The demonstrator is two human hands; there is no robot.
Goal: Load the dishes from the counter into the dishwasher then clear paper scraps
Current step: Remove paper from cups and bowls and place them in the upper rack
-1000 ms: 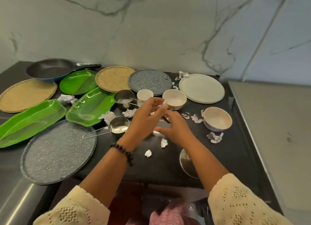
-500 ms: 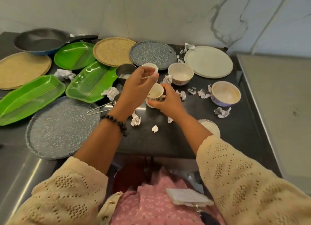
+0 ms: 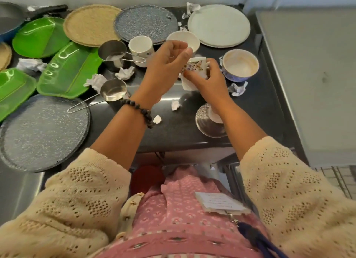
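My right hand (image 3: pixel 209 82) grips a floral cup (image 3: pixel 195 67), tilted just above the dark counter (image 3: pixel 173 134), with a white piece (image 3: pixel 188 85) under it. My left hand (image 3: pixel 165 65) hovers over the cup's rim with thumb and fingers curled together; whether they pinch anything is hidden. Around them stand a white cup (image 3: pixel 141 45), a white bowl (image 3: pixel 183 38) and a blue-patterned bowl (image 3: pixel 239 65). Crumpled paper scraps (image 3: pixel 125 72) lie among the dishes, with smaller paper bits (image 3: pixel 175 104) near my left wrist.
At the back are a white plate (image 3: pixel 218 25), a speckled grey plate (image 3: pixel 145 22) and a woven mat (image 3: pixel 92 24). Green plates (image 3: pixel 67 70), a large speckled plate (image 3: pixel 42 132) and two steel measuring cups (image 3: pixel 113 92) fill the left. A steel saucer (image 3: pixel 208 124) sits under my right forearm.
The floral cup has come up off the counter in my right hand and tipped. My left hand stays close over its rim. The view has tilted further down.
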